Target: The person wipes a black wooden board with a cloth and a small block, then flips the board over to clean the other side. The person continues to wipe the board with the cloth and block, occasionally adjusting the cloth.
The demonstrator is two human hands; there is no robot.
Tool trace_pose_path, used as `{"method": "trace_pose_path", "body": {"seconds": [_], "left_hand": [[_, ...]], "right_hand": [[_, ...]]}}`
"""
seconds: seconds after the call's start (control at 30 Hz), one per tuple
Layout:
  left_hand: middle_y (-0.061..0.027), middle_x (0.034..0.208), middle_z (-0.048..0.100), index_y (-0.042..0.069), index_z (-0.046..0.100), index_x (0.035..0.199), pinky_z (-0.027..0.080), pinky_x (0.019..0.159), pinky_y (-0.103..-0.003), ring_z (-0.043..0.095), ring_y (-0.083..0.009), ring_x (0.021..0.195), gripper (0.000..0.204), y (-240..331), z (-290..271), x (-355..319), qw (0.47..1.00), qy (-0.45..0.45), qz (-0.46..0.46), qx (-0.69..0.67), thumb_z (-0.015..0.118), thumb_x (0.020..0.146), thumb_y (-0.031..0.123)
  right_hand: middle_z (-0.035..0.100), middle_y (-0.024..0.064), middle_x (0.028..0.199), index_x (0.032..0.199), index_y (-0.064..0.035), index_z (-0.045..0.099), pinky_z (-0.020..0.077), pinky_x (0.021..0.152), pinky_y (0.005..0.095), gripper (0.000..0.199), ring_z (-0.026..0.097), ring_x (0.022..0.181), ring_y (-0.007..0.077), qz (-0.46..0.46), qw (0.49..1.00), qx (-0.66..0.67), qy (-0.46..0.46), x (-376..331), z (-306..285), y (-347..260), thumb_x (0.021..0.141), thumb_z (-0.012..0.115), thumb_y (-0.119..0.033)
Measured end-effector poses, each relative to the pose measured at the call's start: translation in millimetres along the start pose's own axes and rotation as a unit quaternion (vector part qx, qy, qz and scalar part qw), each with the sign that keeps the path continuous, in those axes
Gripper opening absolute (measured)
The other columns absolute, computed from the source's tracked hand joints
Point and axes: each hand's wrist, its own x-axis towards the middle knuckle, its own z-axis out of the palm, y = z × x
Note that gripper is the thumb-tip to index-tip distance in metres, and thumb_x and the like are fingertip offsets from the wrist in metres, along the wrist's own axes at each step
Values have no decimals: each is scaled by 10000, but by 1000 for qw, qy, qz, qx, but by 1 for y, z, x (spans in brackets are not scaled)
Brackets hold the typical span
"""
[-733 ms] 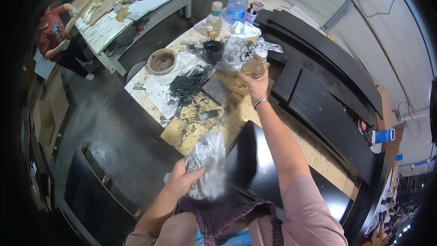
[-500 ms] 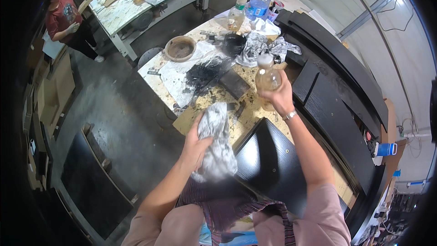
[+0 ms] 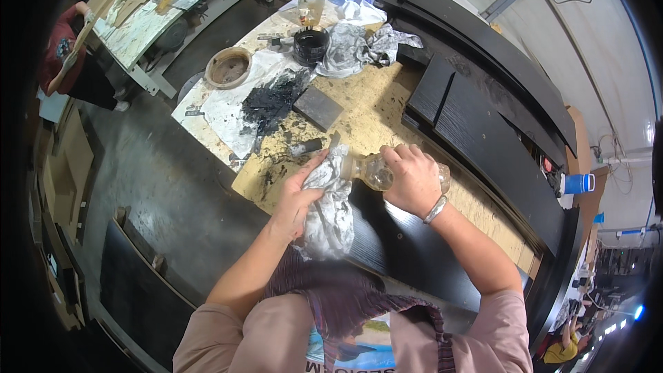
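Note:
A crumpled white rag [image 3: 330, 217] with grey stains is gripped in my left hand [image 3: 297, 200]. My right hand [image 3: 412, 183] wraps round a clear plastic bottle [image 3: 376, 171] of pale yellowish liquid. The bottle lies tilted on its side, its neck pressed against the rag's upper part, so its mouth is hidden. Below both hands is a glossy black panel [image 3: 442, 252]. Just beyond them, a dark flat block [image 3: 318, 108] rests on the stained yellowish board [image 3: 373, 107], and a small black-smeared scraper [image 3: 306, 147] is nearer the rag.
Black paint smears a white sheet [image 3: 238, 121]. Behind stand a round brown bowl [image 3: 228, 68], a black tub [image 3: 311, 45], stained cloths [image 3: 345, 50] and a green-necked bottle [image 3: 311, 1]. Black boards [image 3: 483, 135] are stacked at right. A person [image 3: 69, 62] works far left.
The bottle, upright before, has been tipped sideways and brought left to the rag. My left hand keeps hold of the rag. The view has shifted, and the co-worker's arms have moved.

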Motion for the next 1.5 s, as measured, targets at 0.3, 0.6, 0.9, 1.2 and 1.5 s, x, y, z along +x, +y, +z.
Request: {"method": "trace_pose_path", "body": {"seconds": [0.3, 0.6, 0.9, 1.2, 1.5], "left_hand": [[-182, 1314, 616, -17, 415, 1472, 546, 947, -353, 673, -252, 1099, 705, -2, -3, 11, 998, 7, -30, -49, 401, 781, -153], [-158, 1323, 610, -41, 456, 1445, 497, 977, -296, 638, -206, 1137, 693, 7, 5, 5, 997, 2, -39, -74, 406, 766, -173], [-135, 1357, 587, -37, 467, 1441, 469, 1001, -284, 613, -184, 1166, 713, 24, 1, -11, 999, 17, -1, -28, 427, 744, -181], [-167, 1413, 556, -92, 519, 1373, 343, 1131, -307, 519, -226, 1317, 699, 12, -14, -37, 969, 44, 88, 228, 376, 698, -202], [-134, 1252, 621, 43, 670, 1223, 447, 1044, -394, 561, -318, 1194, 482, -21, 40, -19, 726, -37, 200, 657, 575, 762, -60]], "right_hand": [[627, 89, 881, 1051, -80, 655, 518, 711, 424, 438, 615, 872, 302, 58, 998, 10, -12, -6, -9, 14, 614, 677, -87], [648, 90, 894, 1071, -73, 651, 523, 721, 429, 482, 629, 888, 306, 54, 997, 55, -9, -3, 5, 24, 594, 703, -112], [675, 156, 1175, 1258, -37, 572, 510, 987, 391, 818, 655, 1084, 287, 158, 946, 282, 36, 41, 2, 39, 524, 885, -214], [631, 119, 1220, 1290, -30, 510, 520, 985, 390, 820, 625, 1124, 246, 215, 834, 477, 178, 139, 65, 79, 560, 884, -26], [549, 259, 1306, 1424, 43, 372, 453, 1040, 402, 899, 554, 1217, 373, 193, 922, 248, 229, 112, 59, 61, 681, 851, -124]]}}
